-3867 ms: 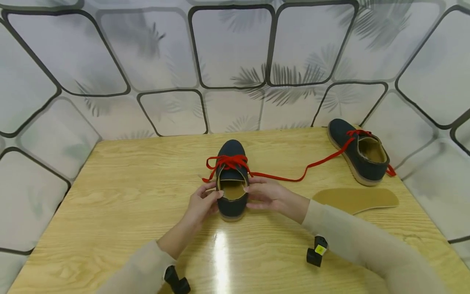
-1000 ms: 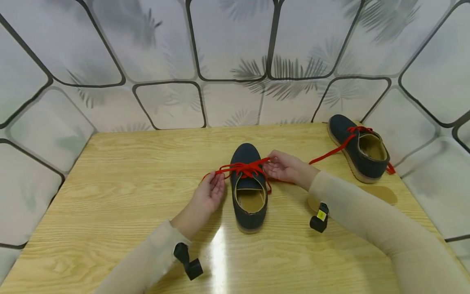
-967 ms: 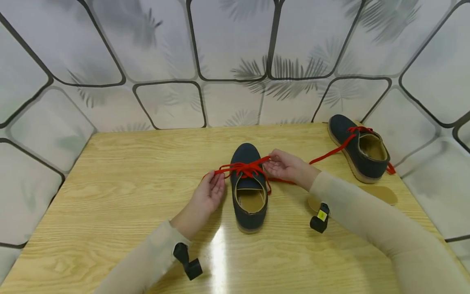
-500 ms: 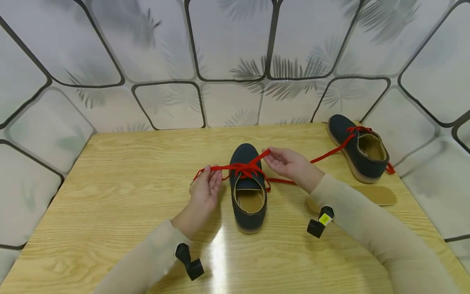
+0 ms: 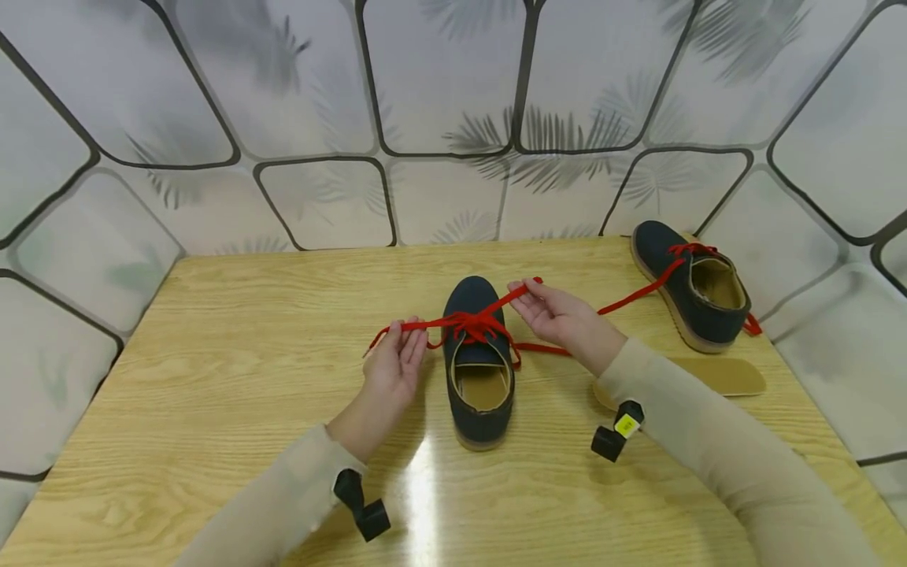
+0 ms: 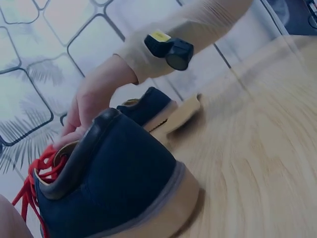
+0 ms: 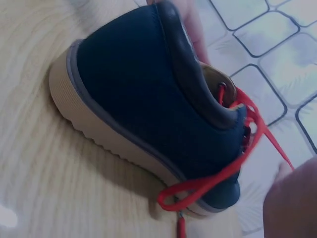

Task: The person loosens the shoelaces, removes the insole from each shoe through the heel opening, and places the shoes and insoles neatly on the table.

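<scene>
A dark shoe (image 5: 484, 425) sits upright around the middle of the bench (image 5: 248, 331), toe to the far side, its red lace (image 5: 476, 323) bunched in loops over the front. The left hand (image 5: 390, 374) pinches one end out to the left; the right hand (image 5: 561, 321) pinches the other (its tip pokes out past the grip). The step seems to be drawing both ends apart, probably to loosen the bow; next likely calls for a steady outward pull. At far right stands a second shoe (image 5: 712, 329), with an insole (image 5: 730, 376) nearer.
</scene>
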The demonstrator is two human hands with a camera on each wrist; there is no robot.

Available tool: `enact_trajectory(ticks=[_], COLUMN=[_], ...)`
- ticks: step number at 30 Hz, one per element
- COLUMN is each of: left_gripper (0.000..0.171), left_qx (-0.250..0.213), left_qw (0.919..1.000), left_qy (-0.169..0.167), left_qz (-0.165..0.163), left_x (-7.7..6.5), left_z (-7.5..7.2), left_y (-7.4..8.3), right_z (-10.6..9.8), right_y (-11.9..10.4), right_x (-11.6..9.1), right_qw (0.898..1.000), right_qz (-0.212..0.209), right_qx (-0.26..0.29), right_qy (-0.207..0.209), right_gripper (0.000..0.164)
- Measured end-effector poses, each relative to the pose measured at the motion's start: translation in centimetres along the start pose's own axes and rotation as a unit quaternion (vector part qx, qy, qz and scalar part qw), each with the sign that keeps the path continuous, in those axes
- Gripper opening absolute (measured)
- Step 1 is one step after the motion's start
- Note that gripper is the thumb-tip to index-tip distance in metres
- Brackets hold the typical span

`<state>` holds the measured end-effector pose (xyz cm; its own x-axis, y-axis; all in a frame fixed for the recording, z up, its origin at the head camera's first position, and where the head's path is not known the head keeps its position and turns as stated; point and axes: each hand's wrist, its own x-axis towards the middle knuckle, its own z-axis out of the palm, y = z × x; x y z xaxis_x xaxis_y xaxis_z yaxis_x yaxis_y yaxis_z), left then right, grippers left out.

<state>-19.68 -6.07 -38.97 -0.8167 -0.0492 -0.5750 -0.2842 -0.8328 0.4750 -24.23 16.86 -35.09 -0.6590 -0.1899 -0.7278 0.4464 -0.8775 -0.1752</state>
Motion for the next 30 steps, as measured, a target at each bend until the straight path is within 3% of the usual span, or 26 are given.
enact_trajectory(ticks=[4,8,13,18,22,26,30], left_gripper=[0.042,0.042,0.036,0.021,0.025,0.026,0.027], left_qx=[-0.059,-0.091,-0.085,-0.053,-0.035,-0.039,-0.048], left_qw=[0.9980,0.9957,0.9957,0.9985,0.9992,0.9985,0.9978], left_qy=[-0.021,-0.014,-0.014,-0.012,-0.020,-0.040,-0.045], left_qz=[-0.001,-0.005,-0.035,-0.009,-0.003,-0.001,0.001], left_x=[0.1,0.1,-0.1,0.1,0.4,0.6,0.6], left_z=[0.6,1.1,1.6,1.8,1.8,1.8,1.8], left_y=[0.0,-0.2,-0.6,-0.4,-0.5,-1.0,-1.3], right_z=[-0.1,-0.1,0.3,0.5,0.5,0.2,0.1], right_y=[0.5,0.9,1.4,1.9,2.0,2.3,2.6], right_x=[0.2,0.4,0.3,0.4,0.4,0.5,0.6], right_qw=[0.999,0.998,0.998,0.997,0.996,0.995,0.994], right_qz=[-0.041,-0.055,-0.047,-0.045,-0.053,-0.058,-0.061], right_qx=[0.030,0.014,-0.037,-0.068,-0.076,-0.070,-0.076], right_qy=[-0.018,0.005,0.011,-0.004,-0.018,-0.044,-0.056], right_gripper=[0.043,0.028,0.014,0.042,0.067,0.071,0.064])
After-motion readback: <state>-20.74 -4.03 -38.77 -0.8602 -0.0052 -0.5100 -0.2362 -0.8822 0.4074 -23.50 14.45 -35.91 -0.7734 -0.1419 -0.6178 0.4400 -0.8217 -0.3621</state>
